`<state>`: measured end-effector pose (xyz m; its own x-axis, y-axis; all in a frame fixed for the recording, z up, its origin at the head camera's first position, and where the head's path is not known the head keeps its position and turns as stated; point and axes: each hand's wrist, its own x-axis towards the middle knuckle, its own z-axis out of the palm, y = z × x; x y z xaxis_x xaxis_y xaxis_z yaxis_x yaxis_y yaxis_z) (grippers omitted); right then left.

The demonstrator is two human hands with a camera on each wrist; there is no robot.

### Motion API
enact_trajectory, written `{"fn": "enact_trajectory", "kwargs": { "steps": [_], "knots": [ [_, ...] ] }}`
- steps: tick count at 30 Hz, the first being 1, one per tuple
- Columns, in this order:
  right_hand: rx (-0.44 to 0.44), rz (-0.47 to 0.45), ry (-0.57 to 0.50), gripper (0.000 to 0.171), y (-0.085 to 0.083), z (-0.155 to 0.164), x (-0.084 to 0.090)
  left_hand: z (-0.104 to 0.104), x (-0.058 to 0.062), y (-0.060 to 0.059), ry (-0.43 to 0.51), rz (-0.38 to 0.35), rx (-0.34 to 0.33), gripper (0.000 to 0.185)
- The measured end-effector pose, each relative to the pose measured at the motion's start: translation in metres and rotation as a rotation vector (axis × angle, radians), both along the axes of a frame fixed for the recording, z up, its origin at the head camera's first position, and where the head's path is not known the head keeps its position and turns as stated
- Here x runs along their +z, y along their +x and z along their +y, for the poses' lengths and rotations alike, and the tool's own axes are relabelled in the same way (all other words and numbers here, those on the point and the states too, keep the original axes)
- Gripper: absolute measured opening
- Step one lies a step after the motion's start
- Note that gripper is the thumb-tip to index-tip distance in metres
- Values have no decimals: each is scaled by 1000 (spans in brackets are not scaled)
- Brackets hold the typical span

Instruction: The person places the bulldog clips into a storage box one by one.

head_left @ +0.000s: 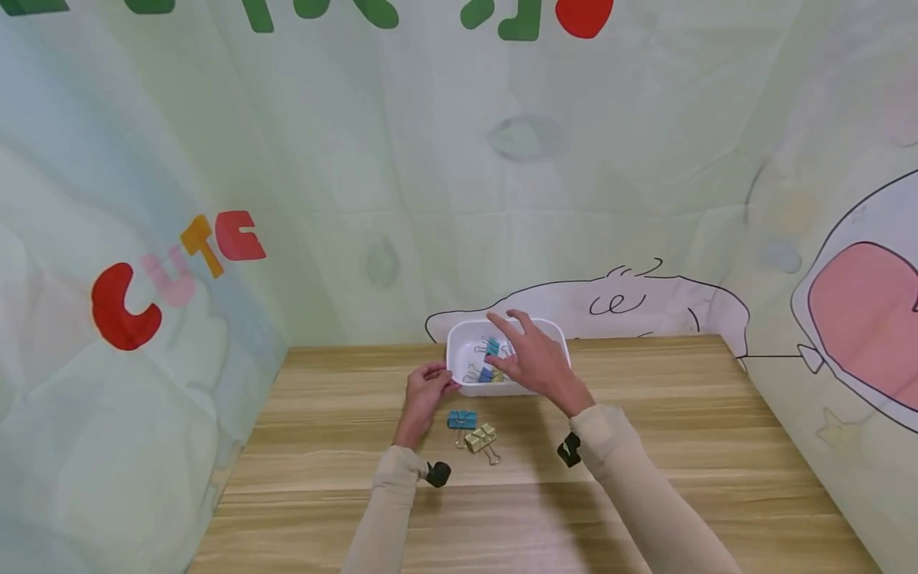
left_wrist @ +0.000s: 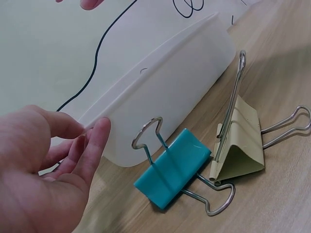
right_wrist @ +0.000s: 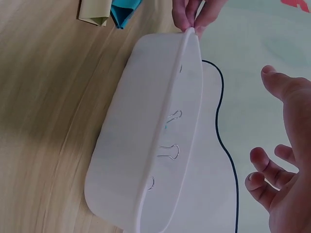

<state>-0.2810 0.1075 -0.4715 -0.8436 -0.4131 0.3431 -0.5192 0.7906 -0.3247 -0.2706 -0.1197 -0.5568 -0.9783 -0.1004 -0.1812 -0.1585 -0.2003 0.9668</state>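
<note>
A white plastic box stands at the far edge of the wooden table, with several binder clips inside, among them a teal clip and a blue clip. My left hand pinches the box's near left corner at the rim between thumb and fingers. Over the box hovers my right hand, fingers spread, nothing in it; it hides part of the inside. In front of the box lie a larger teal binder clip and a pale yellow binder clip, close beside each other near my left hand.
The wooden table ends at a printed cloth backdrop right behind the box. Another stretch of cloth rises along each side. A small black device sits at the left wrist and another at the right.
</note>
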Motion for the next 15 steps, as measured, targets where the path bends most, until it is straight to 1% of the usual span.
{"fn": "enact_trajectory", "kwargs": {
  "steps": [5, 7, 10, 15],
  "knots": [
    [-2, -28, 14, 77, 9, 0, -6, -1, 0, 1, -2, -14, 7, 34],
    [-2, -35, 5, 76, 13, 0, -9, -1, 1, 1, 2, -13, 8, 34],
    [2, -29, -4, 75, 20, 0, -15, -1, 1, 1, 10, -6, 5, 34],
    [45, 1, -17, 75, 33, 0, -28, -1, 0, 0, 22, 12, 0, 34]
  ]
}}
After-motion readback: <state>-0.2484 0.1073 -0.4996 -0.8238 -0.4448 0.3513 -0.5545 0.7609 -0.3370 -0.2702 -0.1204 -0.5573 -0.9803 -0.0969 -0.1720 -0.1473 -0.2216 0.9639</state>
